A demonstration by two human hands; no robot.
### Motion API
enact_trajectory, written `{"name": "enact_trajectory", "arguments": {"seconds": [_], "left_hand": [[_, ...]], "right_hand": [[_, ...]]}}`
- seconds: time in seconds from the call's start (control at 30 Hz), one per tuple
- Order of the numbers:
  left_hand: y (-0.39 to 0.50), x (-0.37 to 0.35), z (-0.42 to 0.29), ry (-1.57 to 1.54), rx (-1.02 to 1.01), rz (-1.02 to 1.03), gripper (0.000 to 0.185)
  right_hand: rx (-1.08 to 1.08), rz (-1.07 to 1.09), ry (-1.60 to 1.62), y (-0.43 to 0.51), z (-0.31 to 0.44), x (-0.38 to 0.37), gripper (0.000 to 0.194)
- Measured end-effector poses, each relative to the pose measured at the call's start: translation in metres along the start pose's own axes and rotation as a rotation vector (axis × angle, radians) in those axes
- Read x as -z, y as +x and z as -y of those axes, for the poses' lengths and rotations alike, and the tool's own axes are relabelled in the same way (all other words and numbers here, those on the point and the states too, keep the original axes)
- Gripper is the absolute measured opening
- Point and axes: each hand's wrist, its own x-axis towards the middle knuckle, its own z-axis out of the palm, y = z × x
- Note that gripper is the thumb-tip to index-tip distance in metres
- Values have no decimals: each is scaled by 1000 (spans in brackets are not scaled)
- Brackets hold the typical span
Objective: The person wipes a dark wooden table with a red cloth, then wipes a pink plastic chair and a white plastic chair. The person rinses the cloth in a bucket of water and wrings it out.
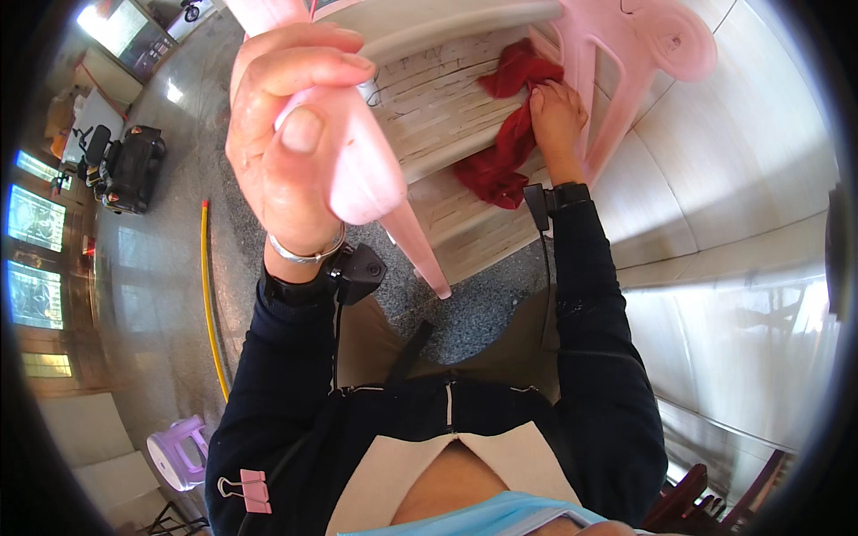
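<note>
My left hand (288,120) is raised close to the camera, its fingers curled around a pink plastic part (365,161) with a rounded end. Below that part a narrower pink leg (422,258) runs down towards the floor. My right hand (556,114) grips a crumpled red cloth (506,151), pressed beside a pink upright frame (620,47). The cloth hangs over wood-patterned, pale-edged tiers (446,120) that look like drawers or shelves. Thin dark strands lie on the upper tier. The frame's upper part is cut off by the picture's edge.
Shiny pale tiles (710,174) line the right side. On the floor at left lie a yellow strip (211,301) and a purple plastic stool (177,452). A black wheeled vehicle (131,167) stands farther off. Dark red wooden furniture (690,496) shows at lower right.
</note>
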Motion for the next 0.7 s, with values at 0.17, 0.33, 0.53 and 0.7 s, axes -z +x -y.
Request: {"name": "enact_trajectory", "arguments": {"seconds": [0.17, 0.33, 0.53, 0.7], "left_hand": [[-5, 2, 3, -105, 130, -70, 50], [-9, 0, 5, -182, 136, -94, 51], [-9, 1, 5, -184, 134, -88, 52], [-9, 2, 10, -233, 141, -101, 56]], "right_hand": [[153, -33, 358, -83, 64, 22, 22], [215, 313, 592, -191, 124, 29, 12], [377, 488, 273, -139, 41, -27, 19], [-8, 228, 66, -117, -9, -34, 23]]}}
